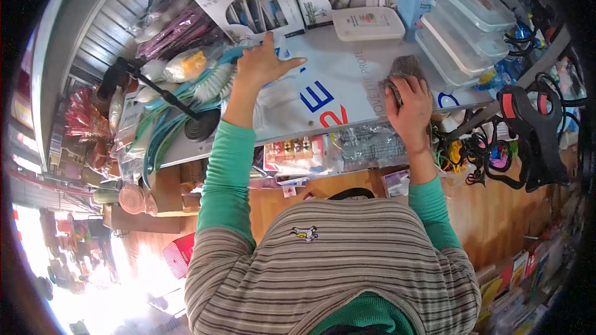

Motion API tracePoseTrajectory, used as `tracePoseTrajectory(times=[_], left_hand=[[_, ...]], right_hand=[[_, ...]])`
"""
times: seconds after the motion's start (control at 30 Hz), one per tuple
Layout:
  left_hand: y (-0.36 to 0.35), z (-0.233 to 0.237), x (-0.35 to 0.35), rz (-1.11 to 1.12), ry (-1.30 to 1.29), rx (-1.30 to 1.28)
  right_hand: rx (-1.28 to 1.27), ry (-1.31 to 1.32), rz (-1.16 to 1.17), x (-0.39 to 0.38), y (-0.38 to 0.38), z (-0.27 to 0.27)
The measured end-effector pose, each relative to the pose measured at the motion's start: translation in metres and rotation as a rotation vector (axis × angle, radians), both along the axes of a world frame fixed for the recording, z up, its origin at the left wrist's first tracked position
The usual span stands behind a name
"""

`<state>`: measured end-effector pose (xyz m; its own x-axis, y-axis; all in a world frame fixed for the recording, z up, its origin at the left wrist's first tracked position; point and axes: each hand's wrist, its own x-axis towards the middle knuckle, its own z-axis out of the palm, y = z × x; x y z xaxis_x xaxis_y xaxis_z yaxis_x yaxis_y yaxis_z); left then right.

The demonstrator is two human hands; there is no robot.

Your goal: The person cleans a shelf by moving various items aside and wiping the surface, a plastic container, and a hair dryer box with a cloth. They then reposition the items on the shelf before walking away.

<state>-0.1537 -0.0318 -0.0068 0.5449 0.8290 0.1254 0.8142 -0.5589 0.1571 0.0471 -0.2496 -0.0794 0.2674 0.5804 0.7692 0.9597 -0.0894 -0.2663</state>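
My right hand is closed over a crumpled grey-brown cloth, pressing it on the white printed shelf top near its front edge. Thumb and fingers spread apart, my left hand is open over the left part of the same shelf. Just left of it lie white-bristled brushes with teal handles. Clear plastic wrapping shows below the left palm. Behind that hand leans a white box with a window.
Stacked clear plastic containers stand right of the cloth, with a flat lidded container behind it. A black rod with a round end juts over the shelf's left. Black-and-red handled items hang at the right.
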Motion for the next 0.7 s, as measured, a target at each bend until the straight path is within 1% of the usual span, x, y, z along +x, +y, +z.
tracePoseTrajectory(times=[0.03,0.07,0.1,0.17,0.2,0.3,0.33,0.37,0.43,0.5,0.57,0.6,0.63,0.7], left_hand=[[0.001,-0.004,-0.002,-0.053,0.008,0.01],[0.0,-0.004,-0.002,-0.094,-0.051,-0.005],[0.002,-0.006,-0.001,-0.097,-0.042,-0.012],[0.002,-0.007,0.002,-0.403,-0.14,-0.048],[-0.006,-0.001,0.005,-0.396,-0.127,-0.166],[-0.013,0.006,0.012,-0.478,-0.169,-0.223],[-0.012,0.004,0.013,-0.455,-0.209,-0.232],[-0.009,0.003,0.013,-0.463,-0.199,-0.231],[0.0,0.005,0.011,-0.499,-0.319,-0.161],[0.009,0.013,0.008,-0.482,-0.344,-0.177],[0.014,0.022,0.004,-0.532,-0.481,-0.211],[0.012,0.029,0.004,-0.484,-0.473,-0.218],[0.015,0.026,0.004,-0.476,-0.469,-0.223],[0.018,0.026,0.01,-0.442,-0.414,-0.037]], right_hand=[[-0.014,0.003,-0.004,0.0,-0.002,-0.001],[-0.015,0.001,0.001,0.001,-0.002,-0.001],[-0.012,0.001,0.007,0.001,-0.001,0.0],[-0.003,0.005,0.013,0.001,-0.001,0.0],[0.018,-0.007,0.019,0.001,-0.002,-0.001],[0.063,-0.011,0.032,0.003,-0.001,-0.003],[0.071,-0.007,0.023,0.004,0.0,-0.003],[0.068,-0.005,0.023,0.003,-0.001,-0.004],[0.067,0.002,0.018,0.003,-0.002,-0.004],[0.059,-0.002,0.029,0.004,-0.001,-0.005],[0.056,-0.001,0.023,0.004,-0.002,-0.005],[0.055,-0.008,0.016,0.003,-0.003,-0.005],[0.05,-0.002,0.022,0.001,-0.004,-0.006],[0.044,-0.006,-0.001,0.001,-0.003,-0.003]])
